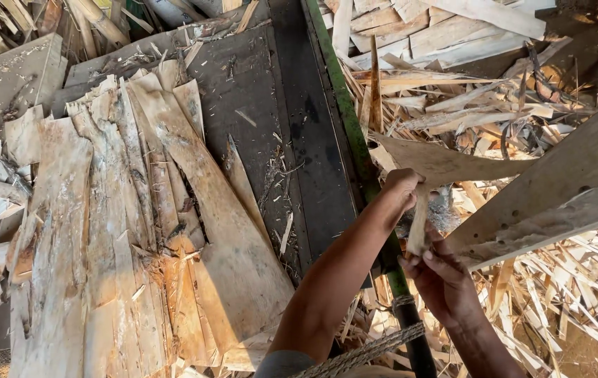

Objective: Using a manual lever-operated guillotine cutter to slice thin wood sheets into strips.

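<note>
My left hand (pixel 402 189) reaches across the green rail and grips the near edge of a thin, curved sheet of wood veneer (pixel 453 162) lying over the scrap heap. Just below it, my right hand (pixel 441 274) holds the lower end of a narrow strip of veneer (pixel 418 224) that runs up to the left hand. Whether the strip is joined to the sheet I cannot tell. Both hands hang over the pile of wood scraps (pixel 495 119) to the right of the rail.
A dark table (pixel 264 105) on the left carries a spread stack of veneer sheets (pixel 138 231). A green metal rail (pixel 351 133) runs along its right edge. A broad plank (pixel 558 189) slants in from the right. Rope (pixel 376 350) wraps the rail's near end.
</note>
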